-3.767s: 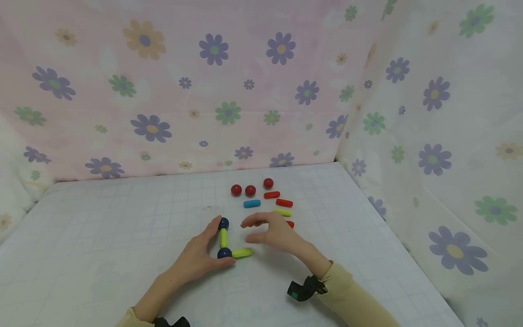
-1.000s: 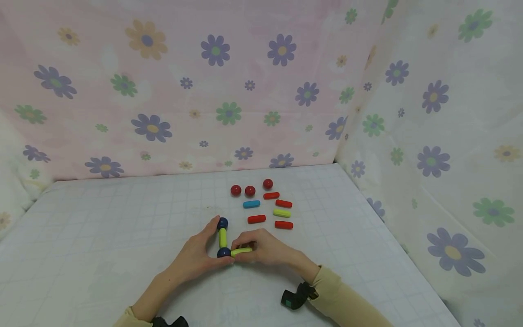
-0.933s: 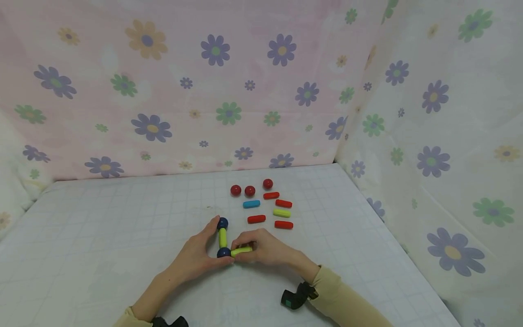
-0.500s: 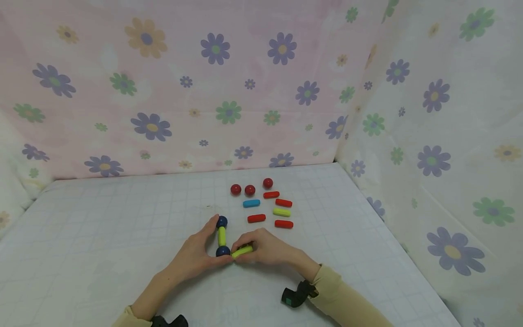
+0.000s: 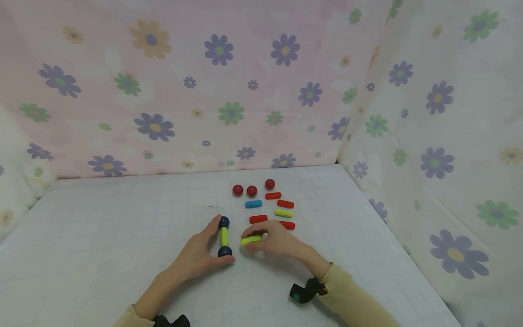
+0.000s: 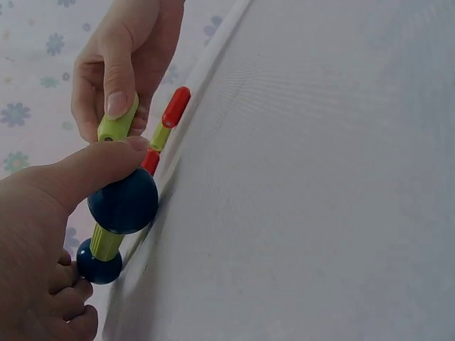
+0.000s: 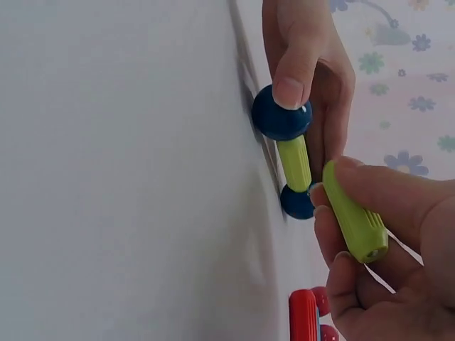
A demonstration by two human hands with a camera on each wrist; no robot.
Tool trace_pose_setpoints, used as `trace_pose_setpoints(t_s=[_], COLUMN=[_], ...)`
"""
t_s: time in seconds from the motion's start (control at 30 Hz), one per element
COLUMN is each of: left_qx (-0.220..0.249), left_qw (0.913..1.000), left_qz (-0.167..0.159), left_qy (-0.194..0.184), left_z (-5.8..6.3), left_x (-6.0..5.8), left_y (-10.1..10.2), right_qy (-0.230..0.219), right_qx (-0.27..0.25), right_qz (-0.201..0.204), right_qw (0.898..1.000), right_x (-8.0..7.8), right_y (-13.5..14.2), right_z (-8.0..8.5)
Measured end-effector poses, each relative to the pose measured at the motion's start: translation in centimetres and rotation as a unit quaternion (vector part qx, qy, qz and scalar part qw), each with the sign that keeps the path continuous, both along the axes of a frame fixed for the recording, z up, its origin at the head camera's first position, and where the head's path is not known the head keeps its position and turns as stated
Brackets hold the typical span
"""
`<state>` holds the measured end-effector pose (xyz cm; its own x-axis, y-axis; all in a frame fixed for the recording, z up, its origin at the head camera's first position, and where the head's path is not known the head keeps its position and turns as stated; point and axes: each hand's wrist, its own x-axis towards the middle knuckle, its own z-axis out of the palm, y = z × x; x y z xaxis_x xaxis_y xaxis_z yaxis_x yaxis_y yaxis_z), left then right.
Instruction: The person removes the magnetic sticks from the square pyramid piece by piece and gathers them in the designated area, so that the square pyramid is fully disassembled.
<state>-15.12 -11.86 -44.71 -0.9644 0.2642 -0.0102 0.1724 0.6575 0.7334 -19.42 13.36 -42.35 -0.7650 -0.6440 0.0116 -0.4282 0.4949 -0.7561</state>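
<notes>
My left hand (image 5: 197, 254) grips a joined piece between thumb and fingers: a yellow-green magnetic rod (image 5: 224, 236) with a dark blue ball (image 5: 224, 221) at its far end and another blue ball (image 5: 225, 252) at its near end. The thumb lies on the near ball, as the left wrist view shows. Just to the right, my right hand (image 5: 274, 238) pinches a loose yellow-green rod (image 7: 355, 220) between thumb and fingers. A metal tip shows at one end of that rod. A gap separates it from the blue balls.
Beyond the hands lie three red balls (image 5: 252, 190), a blue rod (image 5: 254, 204), another yellow-green rod (image 5: 283, 213) and several red rods (image 5: 258, 219). The white table (image 5: 102, 236) meets a flowered cloth (image 5: 180, 100) at the back and sides.
My right hand has taken hold of the second yellow-green rod and drawn it off the near blue ball, moving it right and slightly away. The left hand has stayed nearly still.
</notes>
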Motion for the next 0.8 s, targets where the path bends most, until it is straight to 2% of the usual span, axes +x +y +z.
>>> trace_pose_setpoints(t_s=[0.2,0.33,0.5,0.8], left_qx=[-0.003,-0.004,-0.008,-0.010], left_qw=[1.0000,1.0000,0.9999,0.9998], left_qz=[0.002,0.001,0.007,0.007], left_qy=[-0.002,-0.006,-0.011,-0.016], left_z=[0.0,0.0,0.1,0.0], left_x=[0.0,0.1,0.2,0.2], left_y=[0.1,0.2,0.2,0.3], right_qy=[0.018,0.012,0.016,0.029], right_qx=[-0.017,-0.038,-0.045,-0.034], right_qz=[-0.060,-0.084,-0.095,-0.087], right_qw=[0.998,0.996,0.994,0.995], right_x=[-0.1,-0.1,-0.3,-0.6], right_y=[1.6,2.7,3.4,3.5], right_z=[0.0,0.1,0.1,-0.7])
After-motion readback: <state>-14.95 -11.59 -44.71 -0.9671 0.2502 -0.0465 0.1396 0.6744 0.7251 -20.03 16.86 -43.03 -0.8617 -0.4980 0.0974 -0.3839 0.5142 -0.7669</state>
